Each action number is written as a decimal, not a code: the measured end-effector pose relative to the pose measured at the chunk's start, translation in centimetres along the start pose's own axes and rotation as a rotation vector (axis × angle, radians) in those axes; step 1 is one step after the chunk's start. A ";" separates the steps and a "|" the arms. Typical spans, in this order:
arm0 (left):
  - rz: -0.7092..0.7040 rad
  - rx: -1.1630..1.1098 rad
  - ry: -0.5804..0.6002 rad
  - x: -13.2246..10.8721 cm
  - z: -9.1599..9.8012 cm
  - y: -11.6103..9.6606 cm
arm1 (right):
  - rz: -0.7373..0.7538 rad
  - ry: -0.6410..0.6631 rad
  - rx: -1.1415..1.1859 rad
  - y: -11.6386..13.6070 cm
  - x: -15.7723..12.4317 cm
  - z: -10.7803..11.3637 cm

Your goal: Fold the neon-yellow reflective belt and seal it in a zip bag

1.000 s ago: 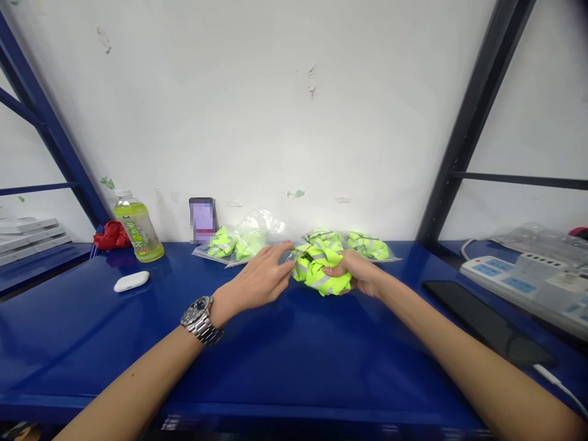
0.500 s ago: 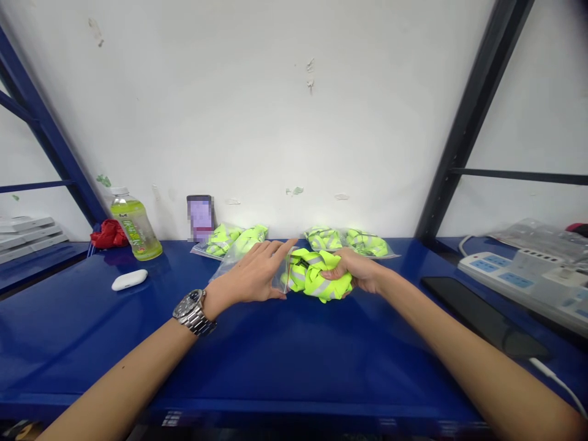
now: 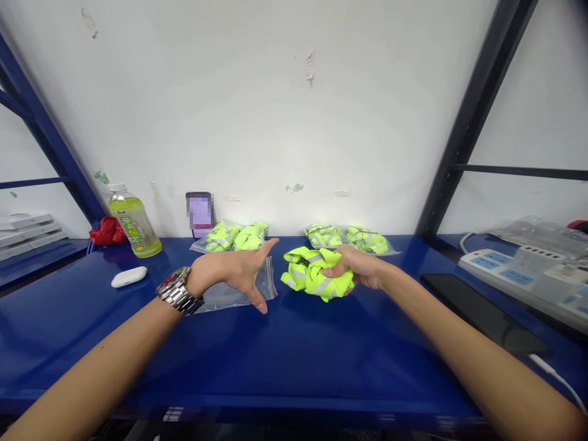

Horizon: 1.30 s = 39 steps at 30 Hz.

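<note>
A blue bench (image 3: 298, 349) stands against a white wall (image 3: 275, 122), between dark shelf posts. The left hand (image 3: 234, 275), with a watch (image 3: 177, 291) on its wrist, is open, its fingers spread and thumb pointing down, just above an empty clear bag (image 3: 225, 295) lying flat on the bench. The right hand (image 3: 361, 269) is closed around a bunched yellow vest (image 3: 312, 278), which rests on the bench just right of the bag. Behind them, by the wall, lie two pairs of packs (image 3: 232, 236) holding more yellow vests. Farther left are a phone (image 3: 199, 213), a bottle (image 3: 131, 220), a red cloth (image 3: 108, 233) and a white case (image 3: 128, 277). At the right lie a dark tablet (image 3: 478, 312) and a power strip (image 3: 519, 275).
</note>
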<state>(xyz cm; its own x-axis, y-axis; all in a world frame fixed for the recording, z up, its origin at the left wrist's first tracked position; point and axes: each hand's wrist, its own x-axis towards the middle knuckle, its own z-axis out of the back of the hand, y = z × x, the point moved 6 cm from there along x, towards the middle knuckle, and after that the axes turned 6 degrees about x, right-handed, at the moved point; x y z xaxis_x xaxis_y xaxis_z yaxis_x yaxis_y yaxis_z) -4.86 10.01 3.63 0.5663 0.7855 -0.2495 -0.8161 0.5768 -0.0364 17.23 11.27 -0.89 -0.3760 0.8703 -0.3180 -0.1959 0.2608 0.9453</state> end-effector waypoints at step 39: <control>-0.178 0.109 -0.565 0.2 -1.2 -3.0 | 0.070 0.144 -0.181 0.9 -0.9 -0.5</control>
<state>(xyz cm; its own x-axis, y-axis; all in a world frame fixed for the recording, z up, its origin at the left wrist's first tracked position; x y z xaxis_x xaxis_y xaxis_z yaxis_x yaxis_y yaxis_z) -2.42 8.13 2.59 0.6915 0.6548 0.3051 -0.7032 0.7069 0.0765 16.91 10.53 0.19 -0.5168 0.8120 -0.2712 -0.3190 0.1114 0.9412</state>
